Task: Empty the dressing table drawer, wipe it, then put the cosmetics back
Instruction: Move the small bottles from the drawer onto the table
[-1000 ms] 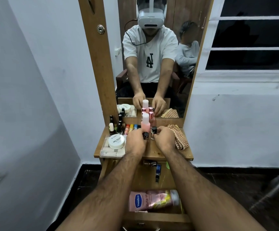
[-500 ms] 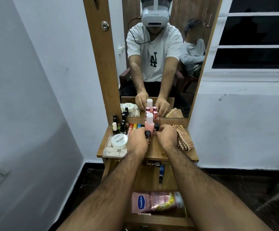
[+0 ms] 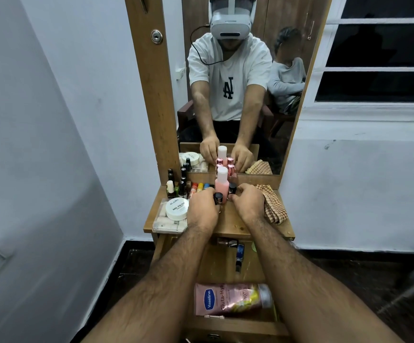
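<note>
A: Tabletop (image 3: pixel 228 226), entry?
B: Left hand (image 3: pixel 202 210) closed round a small black-capped bottle (image 3: pixel 217 198); right hand (image 3: pixel 248 203) curled at another black cap (image 3: pixel 232 188), grip hidden. Both just in front of the pink bottle (image 3: pixel 222 185), likely parked in rows to keep the drawer clear.
A: Drawer (image 3: pixel 235 328)?
B: Open below; lotion tube (image 3: pixel 233 299) and a few small items (image 3: pixel 238 251) inside. Checked cloth (image 3: pixel 274 206) waits at the right, handy for wiping
</note>
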The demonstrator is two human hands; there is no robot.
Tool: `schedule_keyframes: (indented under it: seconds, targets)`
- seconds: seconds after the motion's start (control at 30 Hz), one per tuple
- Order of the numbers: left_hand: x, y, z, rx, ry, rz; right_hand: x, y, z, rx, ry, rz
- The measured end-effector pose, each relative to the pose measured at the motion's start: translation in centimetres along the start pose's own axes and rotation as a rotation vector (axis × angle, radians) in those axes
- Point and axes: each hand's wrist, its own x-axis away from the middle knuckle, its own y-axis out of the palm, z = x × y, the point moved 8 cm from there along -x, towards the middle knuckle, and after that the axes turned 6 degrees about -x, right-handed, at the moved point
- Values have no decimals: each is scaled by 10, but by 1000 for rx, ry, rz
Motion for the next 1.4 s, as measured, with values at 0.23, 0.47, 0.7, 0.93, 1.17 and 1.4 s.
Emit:
schedule_keyframes:
  seconds: [0.23,0.47,0.7,0.93,1.17,1.4]
  targets:
    - [1,1,0,5,-1,10,1,1,-1,-12,-17,-8]
    - [1,1,-1,-4,0,4,1,-2,0,-16,3,-20]
    - [-2,1,-1,-3,-3,8,-1,1,3,-2,1,-50]
    - [-4,5,-3,-16,-5,6,1,0,3,-41,-20,-48]
    - [-8,6,-4,-29,-13,0,3,-2,4,-48,-17,-39]
    - [-8,8,-4,-2,-22,34,4,0,2,-54,-23,-61]
